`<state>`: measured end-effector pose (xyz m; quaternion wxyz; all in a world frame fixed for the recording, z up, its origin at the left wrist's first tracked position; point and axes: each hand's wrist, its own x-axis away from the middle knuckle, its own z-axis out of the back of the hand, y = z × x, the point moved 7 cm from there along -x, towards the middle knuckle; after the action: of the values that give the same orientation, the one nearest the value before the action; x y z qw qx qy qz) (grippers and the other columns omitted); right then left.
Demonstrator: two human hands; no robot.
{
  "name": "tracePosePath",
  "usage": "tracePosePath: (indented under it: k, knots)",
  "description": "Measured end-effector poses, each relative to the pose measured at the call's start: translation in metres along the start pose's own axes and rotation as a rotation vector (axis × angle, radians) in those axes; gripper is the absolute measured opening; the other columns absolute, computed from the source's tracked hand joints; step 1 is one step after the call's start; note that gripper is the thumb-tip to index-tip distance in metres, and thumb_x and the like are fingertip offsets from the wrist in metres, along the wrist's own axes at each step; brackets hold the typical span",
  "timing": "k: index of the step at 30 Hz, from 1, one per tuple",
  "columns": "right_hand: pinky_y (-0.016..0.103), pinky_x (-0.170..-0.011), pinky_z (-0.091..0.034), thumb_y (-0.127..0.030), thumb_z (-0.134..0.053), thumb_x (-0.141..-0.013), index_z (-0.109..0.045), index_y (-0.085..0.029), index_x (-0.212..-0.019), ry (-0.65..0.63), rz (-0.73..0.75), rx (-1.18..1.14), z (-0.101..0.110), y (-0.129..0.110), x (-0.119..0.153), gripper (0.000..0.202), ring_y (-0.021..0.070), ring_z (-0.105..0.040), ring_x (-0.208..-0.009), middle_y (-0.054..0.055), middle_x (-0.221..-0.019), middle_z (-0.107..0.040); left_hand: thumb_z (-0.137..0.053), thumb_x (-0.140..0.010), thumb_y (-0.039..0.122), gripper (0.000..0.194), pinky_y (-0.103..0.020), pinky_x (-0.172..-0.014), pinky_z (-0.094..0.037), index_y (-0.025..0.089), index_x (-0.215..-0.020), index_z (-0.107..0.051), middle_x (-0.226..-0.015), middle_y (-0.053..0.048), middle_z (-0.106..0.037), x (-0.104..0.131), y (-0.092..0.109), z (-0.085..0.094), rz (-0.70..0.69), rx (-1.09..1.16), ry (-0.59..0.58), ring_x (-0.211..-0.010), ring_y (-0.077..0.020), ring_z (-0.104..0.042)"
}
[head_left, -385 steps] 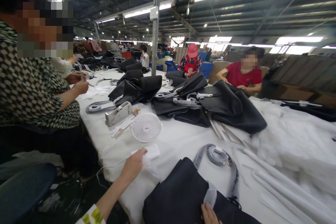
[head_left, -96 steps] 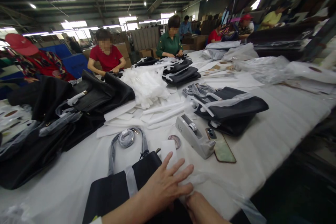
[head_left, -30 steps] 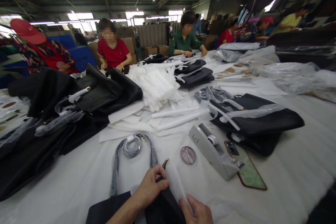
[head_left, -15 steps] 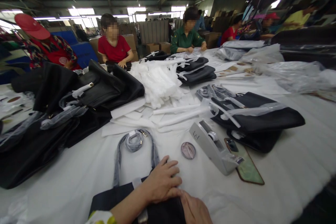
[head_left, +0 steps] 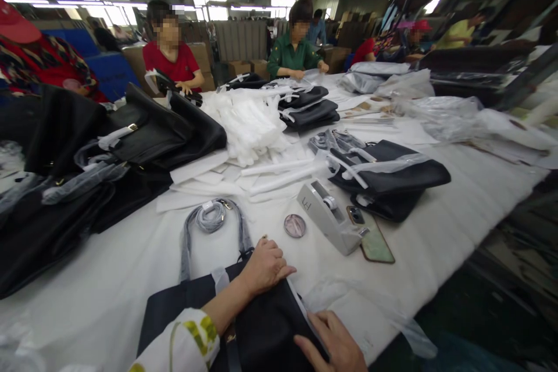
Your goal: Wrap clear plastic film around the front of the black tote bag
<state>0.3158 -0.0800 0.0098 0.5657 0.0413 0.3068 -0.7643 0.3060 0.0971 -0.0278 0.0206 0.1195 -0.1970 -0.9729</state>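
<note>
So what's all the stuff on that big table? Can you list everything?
black bag: one, black, near edge, under both hands
wrapped strap: one, grey, looped just beyond that bag
tape dispenser: one, pale grey, right of the strap
round disc: one, pinkish grey, left of the dispenser
phone: one, green back, beside the dispenser
bag pile: black, right of the dispenser
bags on the left: several, black, some in clear film
white strips: a heap, white, mid table
table: one, white cover
workers: several, seated at the far side
left hand: on the bag's top edge
right hand: flat on the bag's near corner
</note>
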Motion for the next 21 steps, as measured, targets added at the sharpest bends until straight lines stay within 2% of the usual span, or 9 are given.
tracePosePath:
  k: [4,8,10,12,14,18,21]
  knots:
    - [0.027,-0.050,-0.048,-0.034,-0.052,-0.091,-0.065,-0.013,-0.086,0.126,0.103,0.240,-0.004,-0.020,-0.008,0.025,0.0168,-0.057,-0.055,0.005,-0.062,-0.057,-0.042,-0.095,0.051,0.049,-0.044,-0.084,-0.031,0.018,-0.068,-0.065,-0.070,-0.005,-0.060,-0.002,-0.001,-0.003,0.022,-0.026,0.006,-0.081,-0.0209,-0.047]
    - [0.025,-0.051,-0.044,-0.021,-0.046,-0.093,-0.063,-0.016,-0.076,0.143,0.143,0.197,-0.008,-0.022,-0.009,0.024,0.0142,-0.053,-0.052,0.002,-0.057,-0.053,-0.041,-0.096,0.049,0.047,-0.046,-0.088,-0.031,0.018,-0.070,-0.064,-0.070,-0.004,-0.060,-0.001,0.002,0.005,0.030,-0.038,0.016,-0.082,-0.0211,-0.049]
    - [0.025,-0.053,-0.043,-0.019,-0.045,-0.093,-0.063,-0.016,-0.077,0.148,0.148,0.150,-0.011,-0.018,-0.006,0.024,0.0136,-0.052,-0.053,0.002,-0.058,-0.054,-0.042,-0.095,0.052,0.040,-0.050,-0.098,-0.026,0.021,-0.084,-0.066,-0.081,-0.003,-0.063,0.003,0.013,0.010,-0.023,-0.025,0.015,-0.091,-0.0215,-0.051]
    - [0.024,-0.054,-0.043,-0.020,-0.046,-0.093,-0.065,-0.016,-0.082,0.120,0.120,0.090,-0.014,-0.012,-0.004,0.022,0.0135,-0.053,-0.055,0.002,-0.060,-0.055,-0.044,-0.092,0.056,0.036,-0.050,-0.107,-0.018,0.025,-0.097,-0.063,-0.094,-0.002,-0.063,0.012,0.031,0.010,-0.151,-0.004,-0.022,-0.098,-0.0205,-0.052]
    - [0.025,-0.056,-0.042,-0.026,-0.045,-0.094,-0.066,-0.018,-0.080,0.039,-0.004,-0.009,-0.016,0.002,-0.006,0.027,0.0137,-0.054,-0.057,0.002,-0.061,-0.055,-0.043,-0.093,0.055,0.035,-0.045,-0.110,-0.017,0.025,-0.096,-0.061,-0.095,-0.001,-0.061,0.021,0.046,0.004,-0.237,-0.011,-0.071,-0.095,-0.0182,-0.053]
    - [0.027,-0.063,-0.044,-0.044,-0.038,-0.095,-0.063,-0.021,-0.068,-0.262,-0.417,-0.281,-0.010,0.040,0.003,0.044,0.0160,-0.058,-0.065,0.002,-0.066,-0.059,-0.038,-0.097,0.049,0.035,-0.036,-0.103,-0.027,0.023,-0.082,-0.057,-0.083,0.000,-0.057,0.026,0.049,-0.007,-0.171,-0.069,-0.054,-0.087,-0.0163,-0.051]
    - [0.029,-0.071,-0.045,-0.049,-0.042,-0.091,-0.068,-0.022,-0.076,-0.465,-0.497,-0.425,-0.001,0.048,0.020,0.040,0.0193,-0.060,-0.076,0.003,-0.076,-0.064,-0.042,-0.095,0.050,0.036,-0.034,-0.097,-0.030,0.022,-0.078,-0.056,-0.080,0.001,-0.056,0.024,0.047,-0.010,-0.166,-0.047,-0.028,-0.084,-0.0162,-0.050]
